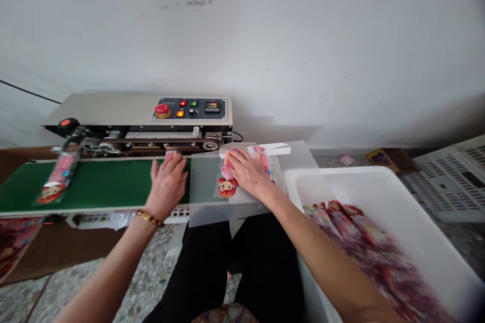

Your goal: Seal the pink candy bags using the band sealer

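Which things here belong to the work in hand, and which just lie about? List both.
In use: right hand flat on a pink doll packet; left hand on the green conveyor belt; band sealer; second packet on the belt; white tub of packets.
Lying about: white slatted crate; small yellow box; pink scrap on the floor.

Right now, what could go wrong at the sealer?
1. Left hand lies flat on the belt, fingertips near the sealer's band: possible pinch or burn.
2. Right hand presses a packet on the feed plate; fed skewed, it may seal crooked.
3. Another packet lies askew at the belt's left end and might drop off.
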The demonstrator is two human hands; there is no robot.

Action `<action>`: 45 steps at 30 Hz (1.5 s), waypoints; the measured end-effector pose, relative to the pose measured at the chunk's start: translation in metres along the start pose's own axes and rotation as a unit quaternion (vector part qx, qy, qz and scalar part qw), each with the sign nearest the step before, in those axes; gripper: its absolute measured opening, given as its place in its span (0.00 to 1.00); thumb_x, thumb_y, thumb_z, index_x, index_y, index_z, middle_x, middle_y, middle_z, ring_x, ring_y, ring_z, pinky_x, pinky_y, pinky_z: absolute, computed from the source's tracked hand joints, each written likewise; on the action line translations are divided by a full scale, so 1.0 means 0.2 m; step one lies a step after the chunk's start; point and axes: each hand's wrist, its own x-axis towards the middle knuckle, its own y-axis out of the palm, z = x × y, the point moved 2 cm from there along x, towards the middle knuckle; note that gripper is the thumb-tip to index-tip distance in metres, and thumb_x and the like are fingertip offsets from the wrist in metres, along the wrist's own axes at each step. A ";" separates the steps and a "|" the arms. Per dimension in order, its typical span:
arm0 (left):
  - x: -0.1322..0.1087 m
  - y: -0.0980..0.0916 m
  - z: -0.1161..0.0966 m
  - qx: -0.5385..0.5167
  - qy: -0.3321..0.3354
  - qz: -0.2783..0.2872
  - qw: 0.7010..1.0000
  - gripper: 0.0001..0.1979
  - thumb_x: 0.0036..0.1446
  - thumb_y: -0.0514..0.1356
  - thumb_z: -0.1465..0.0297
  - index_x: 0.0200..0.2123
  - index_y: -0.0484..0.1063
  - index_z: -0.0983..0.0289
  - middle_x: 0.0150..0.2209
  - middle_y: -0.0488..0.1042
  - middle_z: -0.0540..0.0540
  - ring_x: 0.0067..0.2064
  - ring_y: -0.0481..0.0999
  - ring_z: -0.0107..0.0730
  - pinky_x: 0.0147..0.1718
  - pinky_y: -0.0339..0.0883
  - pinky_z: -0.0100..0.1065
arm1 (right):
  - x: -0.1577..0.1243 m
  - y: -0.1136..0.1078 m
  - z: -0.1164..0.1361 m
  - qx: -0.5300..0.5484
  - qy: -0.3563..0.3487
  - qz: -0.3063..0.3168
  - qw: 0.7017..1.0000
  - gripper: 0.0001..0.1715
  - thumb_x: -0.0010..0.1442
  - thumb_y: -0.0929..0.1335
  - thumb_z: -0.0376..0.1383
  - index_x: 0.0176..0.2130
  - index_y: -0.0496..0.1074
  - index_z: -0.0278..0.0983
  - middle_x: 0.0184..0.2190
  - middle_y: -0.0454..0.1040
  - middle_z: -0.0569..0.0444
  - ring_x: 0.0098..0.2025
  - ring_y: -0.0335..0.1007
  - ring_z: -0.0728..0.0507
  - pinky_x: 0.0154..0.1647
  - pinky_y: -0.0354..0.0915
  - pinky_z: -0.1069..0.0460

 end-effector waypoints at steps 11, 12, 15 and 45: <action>0.10 0.17 -0.48 -0.065 0.136 0.095 0.984 0.25 0.68 0.53 0.68 0.65 0.61 0.69 0.69 0.61 0.67 0.71 0.59 0.50 0.69 0.52 0.57 | -0.15 -0.07 -0.12 -0.007 0.056 0.003 0.998 0.17 0.70 0.62 0.32 0.52 0.75 0.39 0.60 0.73 0.44 0.66 0.60 0.32 0.67 0.33 0.20; 0.09 0.17 -0.47 -0.059 0.129 0.097 0.985 0.25 0.68 0.53 0.67 0.65 0.61 0.69 0.69 0.61 0.67 0.71 0.59 0.50 0.70 0.52 0.58 | -0.15 -0.06 -0.12 -0.008 0.057 0.004 0.998 0.16 0.70 0.62 0.32 0.52 0.76 0.39 0.60 0.74 0.44 0.66 0.60 0.32 0.67 0.34 0.20; 0.09 0.15 -0.45 -0.049 0.110 0.103 0.987 0.24 0.69 0.52 0.67 0.65 0.63 0.68 0.69 0.62 0.67 0.70 0.60 0.50 0.69 0.51 0.59 | -0.14 -0.06 -0.13 -0.010 0.065 -0.011 0.998 0.17 0.70 0.61 0.32 0.51 0.76 0.40 0.61 0.73 0.45 0.66 0.60 0.32 0.67 0.35 0.20; 0.08 0.12 -0.28 -0.094 0.122 0.105 0.982 0.23 0.68 0.50 0.69 0.64 0.64 0.65 0.68 0.64 0.65 0.70 0.61 0.47 0.70 0.47 0.61 | -0.27 0.00 -0.21 -0.008 0.111 -0.013 0.994 0.25 0.73 0.59 0.35 0.65 0.66 0.37 0.66 0.66 0.44 0.69 0.56 0.31 0.69 0.29 0.21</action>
